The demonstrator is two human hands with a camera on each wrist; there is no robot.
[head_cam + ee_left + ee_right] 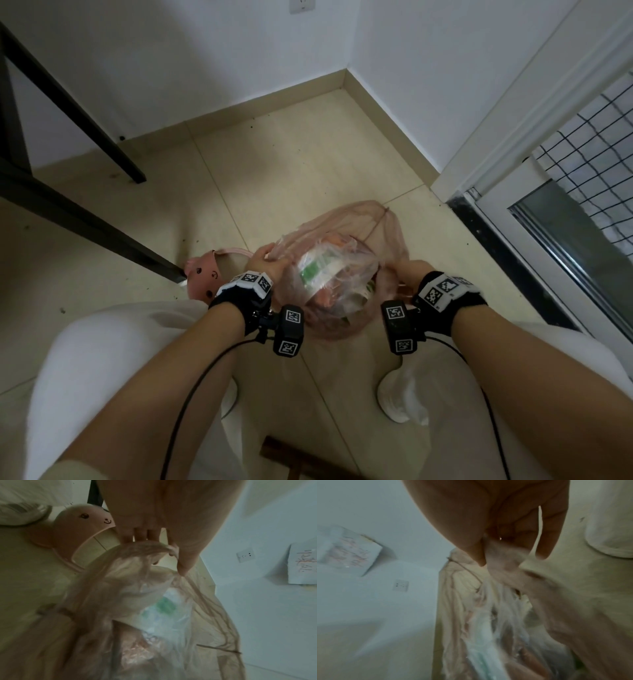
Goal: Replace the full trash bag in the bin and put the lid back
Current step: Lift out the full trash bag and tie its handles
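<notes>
A full, see-through pink trash bag [342, 274] stuffed with wrappers and packaging sits on the floor between my knees. My left hand [265, 262] grips the bag's gathered left edge [150, 547]. On the other side, my right hand [409, 272] holds the right edge, the plastic bunched [501, 559] in its curled fingers. The pink lid [202, 274] with a small animal face lies on the floor just left of the bag, also seen as the lid [82, 526] in the left wrist view. The bin itself is hidden by the bag.
A dark table leg [89, 226] slants down to the floor beside the lid. White walls meet in a corner ahead; a wall socket [245, 556] is on the wall. A sliding door frame [534, 219] stands at right. White slippers [400, 394] are below the bag.
</notes>
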